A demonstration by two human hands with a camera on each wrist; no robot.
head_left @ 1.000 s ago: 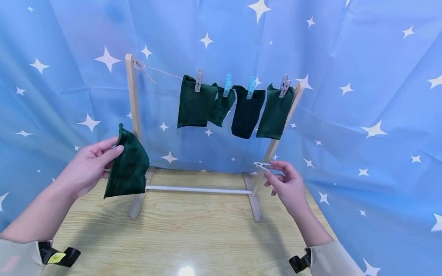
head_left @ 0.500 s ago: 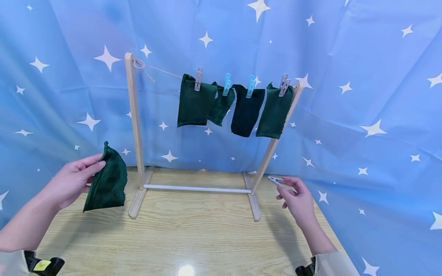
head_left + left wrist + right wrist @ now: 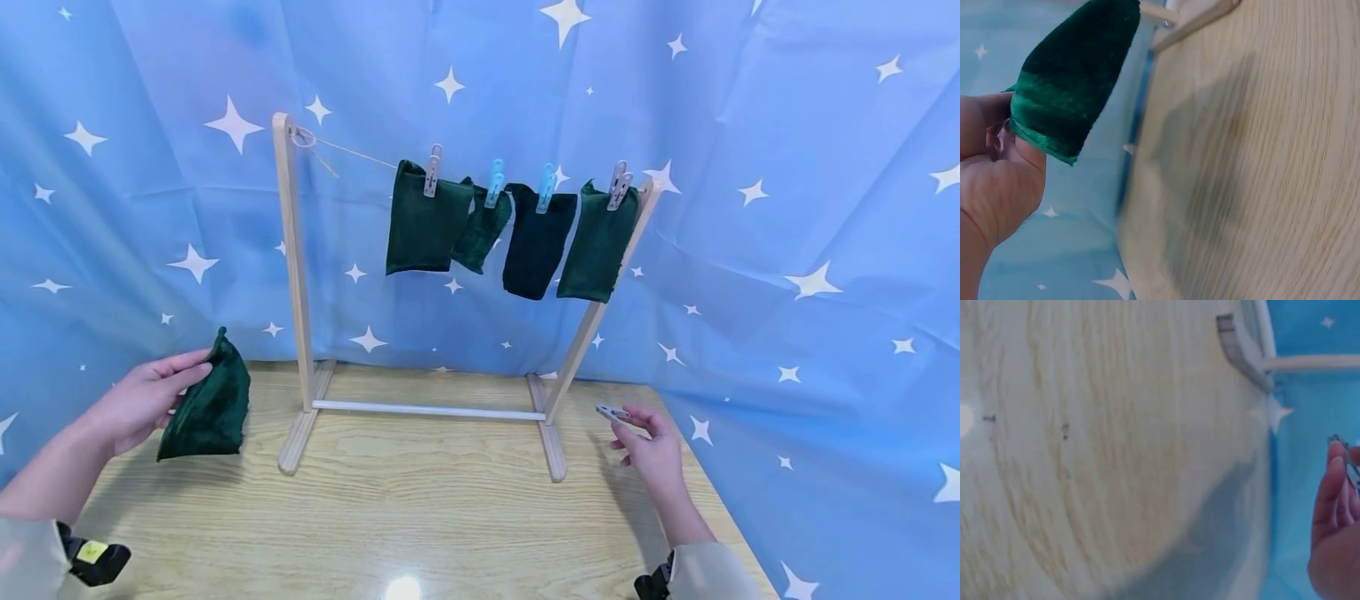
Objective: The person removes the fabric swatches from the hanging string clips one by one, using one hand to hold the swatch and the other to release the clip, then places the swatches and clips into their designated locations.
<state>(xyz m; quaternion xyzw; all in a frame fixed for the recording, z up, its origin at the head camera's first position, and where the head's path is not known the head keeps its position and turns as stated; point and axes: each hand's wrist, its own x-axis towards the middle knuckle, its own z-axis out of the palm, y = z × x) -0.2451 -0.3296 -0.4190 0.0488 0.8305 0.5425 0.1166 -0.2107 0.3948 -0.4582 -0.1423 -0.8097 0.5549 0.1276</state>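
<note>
In the head view, a small rectangular piece of dark green velvety cloth (image 3: 208, 408) is pinched along its upper left edge by the left hand (image 3: 150, 400), and is held above the table of pale wood grain (image 3: 420, 517), to the left of a light wooden drying rack (image 3: 297, 275). A small pale grey plastic clothespin (image 3: 611, 413) is held at the fingertips of the right hand (image 3: 654, 454), to the right of the rack and well apart from the cloth. From the thin beige string (image 3: 352, 153) four dark green cloth pieces (image 3: 425, 225) are hung, the outer two by grey pins (image 3: 432, 171) and the inner two by light blue pins (image 3: 545, 188). In the left wrist view, the cloth is seen gripped at one end between thumb and fingers, its shadow cast on the table. In the right wrist view, the clothespin is pinched narrowly at the picture's edge; whether its tips are parted cannot be told.
</note>
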